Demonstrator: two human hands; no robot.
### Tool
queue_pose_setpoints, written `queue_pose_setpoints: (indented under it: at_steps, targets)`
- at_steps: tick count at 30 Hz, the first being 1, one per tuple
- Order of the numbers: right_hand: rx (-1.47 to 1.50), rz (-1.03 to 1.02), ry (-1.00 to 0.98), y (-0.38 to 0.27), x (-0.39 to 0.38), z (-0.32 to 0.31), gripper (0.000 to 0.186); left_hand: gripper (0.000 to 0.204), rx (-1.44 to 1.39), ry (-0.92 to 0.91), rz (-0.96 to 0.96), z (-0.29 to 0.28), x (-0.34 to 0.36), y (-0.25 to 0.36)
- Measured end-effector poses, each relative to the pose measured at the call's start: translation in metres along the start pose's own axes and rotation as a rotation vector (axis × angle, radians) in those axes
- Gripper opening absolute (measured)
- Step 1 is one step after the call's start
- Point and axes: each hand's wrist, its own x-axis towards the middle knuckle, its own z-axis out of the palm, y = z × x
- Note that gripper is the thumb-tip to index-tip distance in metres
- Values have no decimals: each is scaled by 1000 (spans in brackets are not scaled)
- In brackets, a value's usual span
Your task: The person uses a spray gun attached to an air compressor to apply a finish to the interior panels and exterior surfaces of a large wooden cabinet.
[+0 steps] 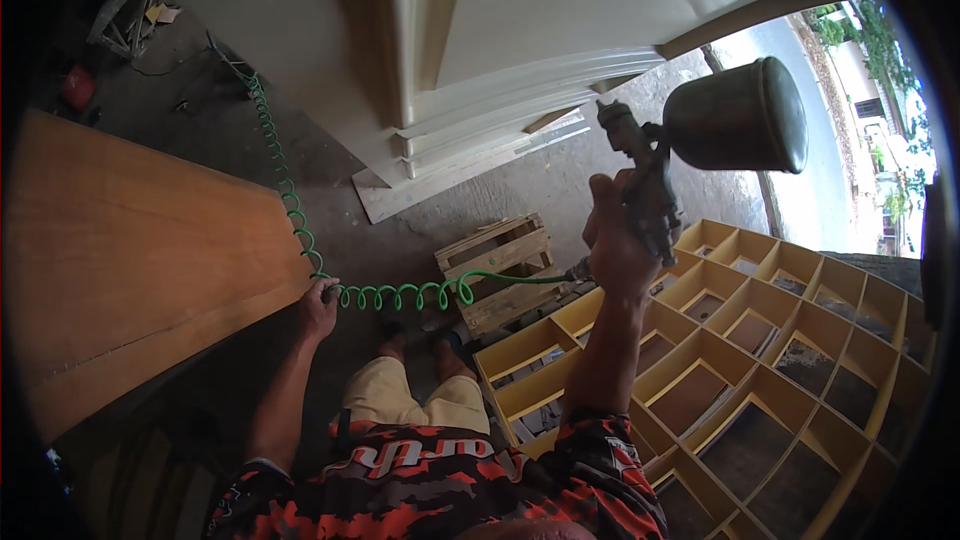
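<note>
My right hand [625, 240] grips a metal spray gun [650, 180] topped with a dull metal cup [733, 115], raised in front of a large pale panelled piece [540, 20]. From the gun runs a green coiled hose [395, 296], which my left hand [322, 305] holds lower left, near the edge of an orange-brown wooden board [150, 270]. The hose continues upward past that board toward the upper left. My right hand's fingers are wrapped round the gun's handle.
A yellowish wooden grid of compartments [760, 380] fills the lower right. A small wooden pallet [500, 250] lies on the concrete floor [420, 230] by my feet. Scraps and a red object [80, 88] sit at upper left. Daylight and greenery show outside at right.
</note>
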Motion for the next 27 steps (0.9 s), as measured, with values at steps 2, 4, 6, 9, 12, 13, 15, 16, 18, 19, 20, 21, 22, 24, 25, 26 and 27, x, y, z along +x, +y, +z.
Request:
queue_pose_setpoints:
  at_steps: [2, 4, 6, 9, 12, 13, 15, 16, 18, 19, 20, 21, 22, 24, 25, 26, 27]
  targets:
    - [-25, -93, -30, -1, -19, 8, 16, 21, 12, 12, 27, -9, -4, -7]
    - [-56, -113, -44, -9, -41, 18, 17, 21, 9, -14, -35, -17, -7, -4]
    - [39, -3, -60, -17, -61, 30, 21, 21, 25, 6, -18, -24, -13, -19]
    - [89, 48, -78, -37, -84, 50, 26, 21, 22, 14, -2, -30, -18, -31]
    - [67, -53, -123, -51, -97, 68, 29, 21, 14, 10, -4, -36, -22, -37]
    - [2, -152, -151, -56, -100, 74, 29, 21, 24, 12, -1, -37, -24, -39]
    - [8, -206, -159, -56, -110, 85, 30, 21, 24, 10, -12, -40, -27, -44]
    - [48, -209, -154, -58, -116, 91, 31, 21, 24, 8, -24, -41, -28, -47]
    - [65, -227, -165, -58, -126, 100, 32, 21, 13, 6, -38, -43, -31, -50]
    - [67, -227, -165, -60, -129, 104, 32, 22, 1, 4, -52, -44, -33, -52]
    - [78, -224, -178, -61, -132, 108, 33, 22, 3, 3, -51, -45, -34, -54]
    - [89, -221, -191, -62, -135, 113, 33, 22, 22, 12, -31, -46, -36, -56]
    - [67, -204, -184, -65, -139, 118, 34, 22, 41, 22, -10, -47, -37, -58]
    - [96, -180, -213, -67, -145, 122, 34, 22, 38, 17, -14, -50, -39, -56]
    - [125, -156, -242, -67, -147, 124, 34, 23, 35, 13, -20, -52, -40, -55]
    - [126, -156, -241, -62, -149, 125, 34, 23, 35, 12, -19, -53, -41, -55]
    - [168, -174, -289, -53, -152, 127, 34, 22, 28, 10, -33, -55, -41, -55]
